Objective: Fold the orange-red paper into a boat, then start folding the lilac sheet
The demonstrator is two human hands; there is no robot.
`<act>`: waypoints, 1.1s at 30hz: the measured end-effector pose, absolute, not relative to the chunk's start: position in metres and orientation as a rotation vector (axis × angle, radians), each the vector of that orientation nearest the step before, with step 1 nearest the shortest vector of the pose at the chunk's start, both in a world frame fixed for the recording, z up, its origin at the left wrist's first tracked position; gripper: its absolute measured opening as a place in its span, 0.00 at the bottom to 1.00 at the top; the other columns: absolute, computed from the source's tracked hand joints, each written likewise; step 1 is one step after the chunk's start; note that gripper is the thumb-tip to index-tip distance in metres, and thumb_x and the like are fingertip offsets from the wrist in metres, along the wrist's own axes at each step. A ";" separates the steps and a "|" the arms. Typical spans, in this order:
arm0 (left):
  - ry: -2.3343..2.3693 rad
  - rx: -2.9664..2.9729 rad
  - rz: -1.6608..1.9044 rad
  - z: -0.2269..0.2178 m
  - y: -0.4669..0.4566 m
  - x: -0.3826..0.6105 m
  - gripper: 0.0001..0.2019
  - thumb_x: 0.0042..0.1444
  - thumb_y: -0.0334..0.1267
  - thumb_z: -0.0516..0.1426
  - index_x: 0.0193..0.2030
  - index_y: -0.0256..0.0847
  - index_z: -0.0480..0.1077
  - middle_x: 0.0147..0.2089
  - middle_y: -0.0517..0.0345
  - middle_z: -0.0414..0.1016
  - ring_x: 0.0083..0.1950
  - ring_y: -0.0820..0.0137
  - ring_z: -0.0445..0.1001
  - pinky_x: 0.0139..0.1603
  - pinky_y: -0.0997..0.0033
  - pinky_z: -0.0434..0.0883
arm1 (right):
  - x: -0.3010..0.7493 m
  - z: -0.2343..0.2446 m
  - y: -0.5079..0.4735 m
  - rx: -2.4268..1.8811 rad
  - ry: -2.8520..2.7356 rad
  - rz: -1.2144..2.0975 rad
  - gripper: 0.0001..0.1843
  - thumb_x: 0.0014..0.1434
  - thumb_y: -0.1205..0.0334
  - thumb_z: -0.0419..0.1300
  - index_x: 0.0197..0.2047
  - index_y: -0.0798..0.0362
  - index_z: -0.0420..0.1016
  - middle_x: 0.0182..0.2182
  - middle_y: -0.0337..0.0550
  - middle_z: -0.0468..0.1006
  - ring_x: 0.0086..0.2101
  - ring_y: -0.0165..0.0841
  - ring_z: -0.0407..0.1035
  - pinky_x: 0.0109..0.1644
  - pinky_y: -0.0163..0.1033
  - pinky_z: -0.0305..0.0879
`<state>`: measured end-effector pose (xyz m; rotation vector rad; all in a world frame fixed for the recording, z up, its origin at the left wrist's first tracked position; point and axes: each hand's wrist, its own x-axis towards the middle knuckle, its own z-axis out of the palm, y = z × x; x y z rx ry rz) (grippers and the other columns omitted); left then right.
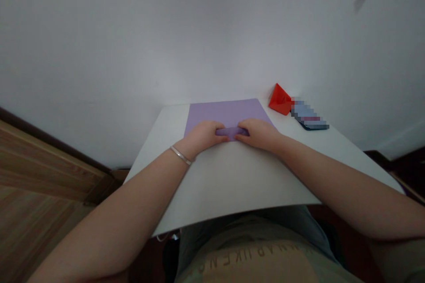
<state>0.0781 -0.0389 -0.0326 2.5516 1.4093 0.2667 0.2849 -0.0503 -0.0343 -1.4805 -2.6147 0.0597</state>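
A purple sheet of paper (229, 110) lies on the white table, its far edge close to the wall. Its near edge is curled or folded up between my hands. My left hand (207, 134), with a silver bangle on the wrist, pinches that edge from the left. From the right, my right hand (257, 132) pinches the same edge, thumb on the near side. A narrow strip of paper shows between the two hands; parts of the sheet are hidden under them.
An orange-red folded paper piece (279, 101) stands at the table's back right. Beside it lies a phone (308, 117) with a blurred screen. The white table (239, 181) meets the wall (212, 31) at the back. Wooden furniture (40, 177) is at the left.
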 end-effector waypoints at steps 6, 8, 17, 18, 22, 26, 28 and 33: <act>1.453 2.506 0.184 -0.028 -0.038 0.073 0.14 0.53 0.48 0.59 0.37 0.39 0.76 0.28 0.60 0.73 0.29 0.70 0.67 0.29 0.72 0.57 | 0.290 -0.038 -0.047 -1.470 -2.614 0.138 0.18 0.61 0.48 0.54 0.42 0.53 0.75 0.38 0.48 0.80 0.37 0.38 0.71 0.34 0.38 0.55; 1.462 2.470 0.157 -0.027 -0.037 0.071 0.14 0.52 0.46 0.60 0.38 0.38 0.76 0.31 0.59 0.76 0.30 0.70 0.68 0.30 0.73 0.59 | 0.290 -0.039 -0.047 -1.467 -2.617 0.132 0.18 0.61 0.48 0.54 0.42 0.53 0.75 0.38 0.48 0.80 0.37 0.38 0.71 0.34 0.38 0.56; 1.456 2.453 0.064 -0.024 -0.034 0.063 0.15 0.50 0.44 0.59 0.41 0.38 0.77 0.33 0.56 0.78 0.31 0.69 0.70 0.31 0.73 0.61 | 0.293 -0.043 -0.045 -1.472 -2.622 0.146 0.18 0.61 0.48 0.54 0.43 0.53 0.75 0.39 0.49 0.80 0.37 0.38 0.71 0.34 0.38 0.56; 1.455 2.451 0.051 -0.024 -0.034 0.063 0.16 0.50 0.44 0.59 0.42 0.38 0.77 0.33 0.56 0.78 0.31 0.69 0.70 0.31 0.73 0.61 | 0.293 -0.044 -0.044 -1.472 -2.625 0.140 0.18 0.61 0.48 0.54 0.43 0.53 0.75 0.39 0.48 0.80 0.37 0.38 0.71 0.34 0.37 0.56; 1.475 2.414 -0.019 -0.021 -0.033 0.061 0.16 0.49 0.44 0.59 0.42 0.38 0.77 0.34 0.56 0.78 0.33 0.68 0.71 0.34 0.72 0.62 | 0.293 -0.048 -0.042 -1.476 -2.628 0.118 0.18 0.60 0.48 0.55 0.41 0.53 0.75 0.39 0.48 0.80 0.37 0.39 0.72 0.34 0.38 0.56; 1.512 2.389 -0.066 -0.021 -0.031 0.059 0.17 0.48 0.45 0.58 0.41 0.38 0.76 0.32 0.56 0.77 0.32 0.67 0.71 0.34 0.71 0.62 | 0.294 -0.050 -0.042 -1.494 -2.613 0.110 0.18 0.60 0.47 0.55 0.44 0.53 0.74 0.41 0.49 0.80 0.38 0.40 0.72 0.35 0.39 0.58; 1.518 2.387 -0.064 -0.023 -0.029 0.057 0.16 0.47 0.46 0.59 0.40 0.38 0.76 0.32 0.56 0.76 0.32 0.67 0.70 0.32 0.71 0.62 | 0.293 -0.050 -0.043 -1.494 -2.612 0.103 0.19 0.60 0.47 0.55 0.44 0.53 0.74 0.42 0.49 0.80 0.39 0.41 0.72 0.36 0.39 0.59; 1.553 2.277 -0.083 -0.026 -0.027 0.053 0.12 0.45 0.44 0.59 0.34 0.39 0.71 0.26 0.58 0.72 0.25 0.70 0.68 0.28 0.71 0.60 | 0.294 -0.050 -0.043 -1.484 -2.621 0.119 0.18 0.60 0.48 0.55 0.44 0.52 0.74 0.41 0.48 0.80 0.39 0.40 0.72 0.36 0.39 0.59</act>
